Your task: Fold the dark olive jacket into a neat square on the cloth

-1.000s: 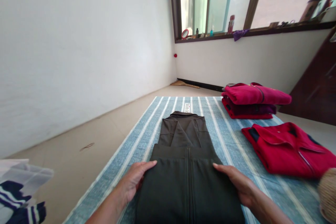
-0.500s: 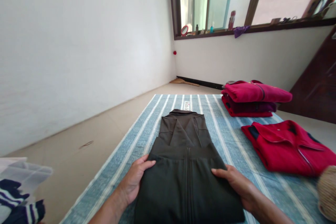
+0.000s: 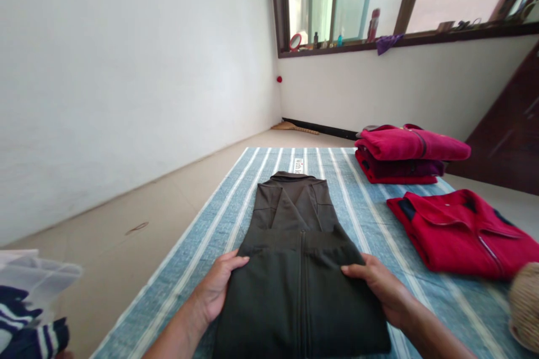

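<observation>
A black zip jacket [image 3: 275, 291] lies on the blue striped cloth [image 3: 196, 241], its lower part folded up over the back and its collar pointing away from me. On the left edge of the fold, my left hand [image 3: 218, 286] grips the fabric with its thumb on top. My right hand [image 3: 381, 286] pinches the right edge the same way, fingers underneath and partly hidden. The zip runs down the middle between my hands. To the right lies a folded red jacket [image 3: 467, 238], apart from my right hand.
A stack of folded red and purple clothes [image 3: 410, 146] sits at the far right of the cloth. A tan woven object [image 3: 525, 305] stands at the right edge. Navy striped fabric and clear plastic [image 3: 33, 303] show at lower left. Bottles [image 3: 373, 25] line the windowsill.
Both hands keep their hold on the black jacket's fold, nearly unmoved. The view has tilted very slightly, so the scene sits a little higher.
</observation>
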### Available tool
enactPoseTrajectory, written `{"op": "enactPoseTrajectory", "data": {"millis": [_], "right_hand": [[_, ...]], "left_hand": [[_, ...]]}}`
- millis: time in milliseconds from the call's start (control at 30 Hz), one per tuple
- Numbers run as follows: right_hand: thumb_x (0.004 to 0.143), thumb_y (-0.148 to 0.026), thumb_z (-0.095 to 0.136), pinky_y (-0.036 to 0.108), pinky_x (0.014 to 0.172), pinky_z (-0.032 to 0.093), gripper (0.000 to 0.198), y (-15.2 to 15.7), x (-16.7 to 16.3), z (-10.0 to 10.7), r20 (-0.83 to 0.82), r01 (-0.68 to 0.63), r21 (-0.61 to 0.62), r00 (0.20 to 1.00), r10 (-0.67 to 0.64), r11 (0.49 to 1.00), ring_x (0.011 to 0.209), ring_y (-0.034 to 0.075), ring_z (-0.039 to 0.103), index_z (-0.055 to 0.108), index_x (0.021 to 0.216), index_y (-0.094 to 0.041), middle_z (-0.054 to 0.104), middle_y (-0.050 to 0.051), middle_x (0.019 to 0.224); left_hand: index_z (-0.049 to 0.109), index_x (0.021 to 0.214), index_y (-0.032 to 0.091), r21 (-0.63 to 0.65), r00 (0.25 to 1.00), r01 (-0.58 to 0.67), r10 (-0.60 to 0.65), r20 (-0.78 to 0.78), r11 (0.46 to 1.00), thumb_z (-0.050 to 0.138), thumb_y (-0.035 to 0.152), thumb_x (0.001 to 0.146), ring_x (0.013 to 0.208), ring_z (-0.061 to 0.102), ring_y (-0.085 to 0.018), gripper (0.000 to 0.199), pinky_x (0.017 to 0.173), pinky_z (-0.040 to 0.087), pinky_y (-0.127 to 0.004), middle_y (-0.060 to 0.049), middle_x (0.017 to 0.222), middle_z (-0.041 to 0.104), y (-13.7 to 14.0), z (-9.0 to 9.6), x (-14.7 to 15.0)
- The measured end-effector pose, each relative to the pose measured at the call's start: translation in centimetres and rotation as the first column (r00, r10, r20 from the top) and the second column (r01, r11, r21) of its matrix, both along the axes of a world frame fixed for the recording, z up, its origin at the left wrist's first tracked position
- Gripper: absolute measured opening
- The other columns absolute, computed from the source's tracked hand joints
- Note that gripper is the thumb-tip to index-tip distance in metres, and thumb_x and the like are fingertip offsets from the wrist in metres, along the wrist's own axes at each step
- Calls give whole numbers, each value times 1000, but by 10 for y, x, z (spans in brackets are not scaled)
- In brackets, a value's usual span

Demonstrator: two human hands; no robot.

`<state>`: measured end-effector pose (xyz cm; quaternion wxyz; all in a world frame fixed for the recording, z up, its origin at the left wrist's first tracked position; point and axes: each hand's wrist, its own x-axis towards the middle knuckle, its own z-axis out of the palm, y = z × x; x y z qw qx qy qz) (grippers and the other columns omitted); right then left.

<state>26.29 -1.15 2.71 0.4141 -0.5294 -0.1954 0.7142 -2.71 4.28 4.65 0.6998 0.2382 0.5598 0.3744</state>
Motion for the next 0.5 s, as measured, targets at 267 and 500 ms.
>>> {"op": "enactPoseTrajectory", "data": {"millis": [267, 500], "right_hand": [[59, -20, 63, 26, 49, 47, 20, 12, 0, -13, 90, 21, -110, 996, -11, 994, 50, 16, 59, 49, 73, -20, 62, 0, 56], [60, -21, 64, 26, 51, 48, 18, 11, 1, -12, 48, 4, 12, 999, -5, 1000, 51, 16, 60, 53, 75, -18, 64, 1, 58]], "left_hand": [[61, 69, 15, -112, 999, 50, -52, -14, 992, 70, 17, 63, 59, 68, -25, 11, 64, 54, -36, -6, 63, 70, 5, -8, -4], [62, 80, 15, -40, 999, 28, -30, -42, 999, 74, 22, 64, 67, 69, -26, 22, 68, 54, -37, -7, 69, 71, 4, -4, 0]]}}
